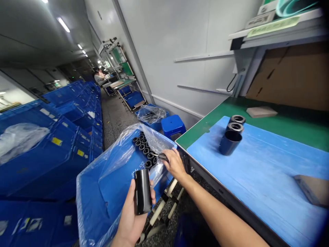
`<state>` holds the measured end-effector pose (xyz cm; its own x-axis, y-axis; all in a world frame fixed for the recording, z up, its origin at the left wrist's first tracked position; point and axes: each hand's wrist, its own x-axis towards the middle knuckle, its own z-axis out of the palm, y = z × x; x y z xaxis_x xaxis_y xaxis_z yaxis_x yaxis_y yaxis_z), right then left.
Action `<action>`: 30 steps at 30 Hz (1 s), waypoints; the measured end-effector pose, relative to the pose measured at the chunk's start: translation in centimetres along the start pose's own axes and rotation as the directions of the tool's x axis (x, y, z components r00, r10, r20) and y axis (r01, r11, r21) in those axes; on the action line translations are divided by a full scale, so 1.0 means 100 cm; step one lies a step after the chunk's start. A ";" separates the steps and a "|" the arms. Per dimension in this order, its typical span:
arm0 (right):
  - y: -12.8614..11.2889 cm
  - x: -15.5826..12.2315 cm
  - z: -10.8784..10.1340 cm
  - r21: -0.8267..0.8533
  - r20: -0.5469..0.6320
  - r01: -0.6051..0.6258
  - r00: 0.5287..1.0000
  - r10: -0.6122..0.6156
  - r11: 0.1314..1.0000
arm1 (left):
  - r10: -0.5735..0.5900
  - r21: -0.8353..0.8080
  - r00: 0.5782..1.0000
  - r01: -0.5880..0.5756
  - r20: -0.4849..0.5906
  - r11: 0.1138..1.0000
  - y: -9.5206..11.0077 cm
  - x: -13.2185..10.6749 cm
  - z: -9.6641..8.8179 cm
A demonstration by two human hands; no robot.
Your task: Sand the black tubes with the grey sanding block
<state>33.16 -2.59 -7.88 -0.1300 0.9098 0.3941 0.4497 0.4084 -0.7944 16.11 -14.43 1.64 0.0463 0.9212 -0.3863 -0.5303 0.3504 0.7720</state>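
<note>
My left hand (131, 216) is closed around a glossy black cylinder (142, 192), held upright over a blue crate (87, 199) lined with clear plastic. My right hand (173, 163) reaches into the crate's far corner and its fingers are closed on another black cylinder (161, 156). Several more black cylinders (144, 147) lie in a row against the crate's back wall. Three black cylinders (232, 135) rest together on the blue mat (257, 171) of the workbench to my right.
Stacks of blue crates (51, 137) fill the left side along an aisle. A blue stool (173, 125) and a bag-lined bin (151, 115) stand beyond the crate. Cardboard (290, 75) leans at the bench back; a person works far down the aisle (99, 76).
</note>
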 end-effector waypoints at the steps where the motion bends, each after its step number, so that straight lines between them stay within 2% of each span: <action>1: 0.001 0.006 -0.001 0.009 -0.002 -0.001 1.000 0.002 1.000 | 0.007 -0.014 1.000 -0.007 0.002 1.000 0.001 0.001 -0.004; 3: -0.002 0.012 -0.014 0.036 -0.013 0.000 1.000 0.000 0.999 | -0.037 -0.002 0.998 0.037 0.042 0.999 -0.001 0.002 -0.012; 5: -0.015 0.003 -0.042 0.064 -0.051 -0.012 0.999 0.016 0.998 | -0.158 0.055 0.980 0.152 0.118 0.987 -0.015 0.003 -0.022; 8: -0.044 -0.038 -0.097 0.074 -0.100 0.017 0.995 -0.010 0.997 | -0.376 0.090 0.912 0.366 0.163 0.926 -0.062 0.013 -0.046; 9: -0.053 -0.057 -0.112 0.056 -0.055 0.055 0.997 -0.052 0.997 | -0.441 0.059 0.887 0.437 0.138 0.897 -0.083 0.020 -0.055; 10: -0.061 -0.076 -0.124 0.016 0.044 0.062 0.997 -0.062 0.998 | -0.498 0.006 0.863 0.499 0.088 0.866 -0.104 0.028 -0.065; 11: -0.067 -0.096 -0.131 -0.058 0.180 0.048 0.983 -0.037 0.997 | -0.539 -0.062 0.842 0.540 0.034 0.839 -0.125 0.037 -0.075; 12: -0.072 -0.115 -0.134 -0.170 0.330 0.024 0.943 0.034 0.985 | -0.562 -0.129 0.827 0.555 -0.020 0.822 -0.144 0.046 -0.083; 13: -0.074 -0.132 -0.131 -0.312 0.459 0.005 0.877 0.146 0.950 | -0.584 -0.183 0.809 0.566 -0.060 0.803 -0.159 0.056 -0.091; 14: -0.074 -0.147 -0.125 -0.458 0.534 0.010 0.802 0.266 0.889 | -0.602 -0.228 0.795 0.574 -0.075 0.786 -0.171 0.064 -0.096; 16: -0.070 -0.168 -0.108 -0.655 0.586 0.079 0.682 0.439 0.752 | -0.638 -0.288 0.765 0.594 -0.089 0.751 -0.184 0.078 -0.101; 17: -0.067 -0.174 -0.099 -0.699 0.589 0.109 0.648 0.483 0.706 | -0.653 -0.305 0.752 0.602 -0.095 0.738 -0.187 0.083 -0.102; 19: -0.064 -0.175 -0.086 -0.734 0.575 0.102 0.621 0.533 0.672 | -0.671 -0.314 0.731 0.611 -0.129 0.726 -0.191 0.088 -0.101; 23: -0.065 -0.162 -0.070 -0.711 0.575 0.022 0.593 0.564 0.703 | -0.662 -0.297 0.708 0.595 -0.247 0.747 -0.205 0.089 -0.099; 27: -0.059 -0.155 -0.055 -0.703 0.590 -0.001 0.558 0.584 0.711 | -0.617 -0.280 0.681 0.550 -0.394 0.786 -0.221 0.092 -0.102; 30: -0.051 -0.153 -0.051 -0.685 0.620 -0.001 0.523 0.585 0.728 | -0.605 -0.250 0.690 0.553 -0.397 0.795 -0.223 0.091 -0.101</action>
<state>37.38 -19.00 -7.54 -0.3534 0.7602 -0.5452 0.9332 0.2455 -0.2625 19.82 -15.54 -24.14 0.0162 0.3565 -0.9342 -0.6075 0.7455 0.2739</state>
